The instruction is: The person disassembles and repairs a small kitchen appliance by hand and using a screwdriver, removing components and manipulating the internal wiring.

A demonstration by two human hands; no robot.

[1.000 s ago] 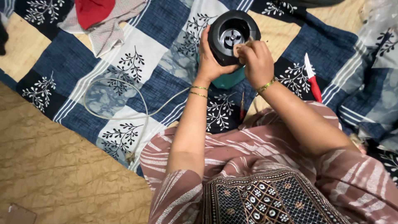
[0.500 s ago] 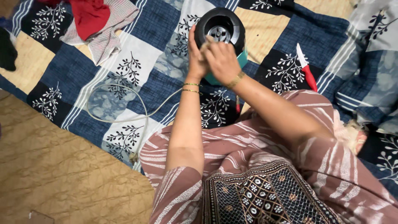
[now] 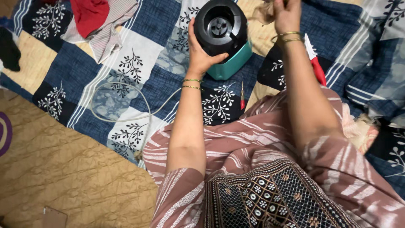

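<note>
Tilting the mixer-grinder base underside-up, the left hand keeps a clenched grip on it, exposing the underside, while the right hand pinches something unclear above.

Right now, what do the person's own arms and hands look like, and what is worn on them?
Both forearms are bare. The left hand has two thin gold bangles at its wrist, and the right hand has two gold bangles as well. Short sleeves of pink-brown cloth with pale streaks cover the upper arms. I see no rings or watch.
</note>
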